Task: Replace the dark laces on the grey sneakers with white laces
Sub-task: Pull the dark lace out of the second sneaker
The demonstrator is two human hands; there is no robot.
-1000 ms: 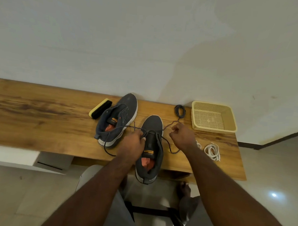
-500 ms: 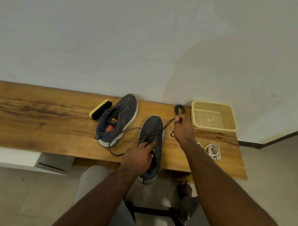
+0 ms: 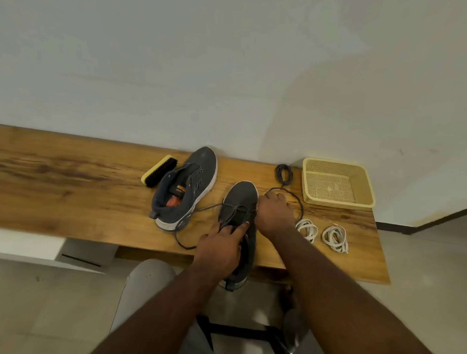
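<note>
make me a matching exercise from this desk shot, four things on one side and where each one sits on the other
Things:
1. shoe brush
2. coiled dark lace
3. basket
4. white laces

Places:
A. far right, by the wall
B. near the front edge, right of the right hand
C. left of the far sneaker
D. just left of the basket

Pairs: 1-C, 2-D, 3-A, 4-B

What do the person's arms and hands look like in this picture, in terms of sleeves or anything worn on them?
Both forearms are bare with no sleeves in view. The left hand and right hand wear no gloves, and no watch, ring or bracelet shows. Light grey trousers cover the legs below.
</note>
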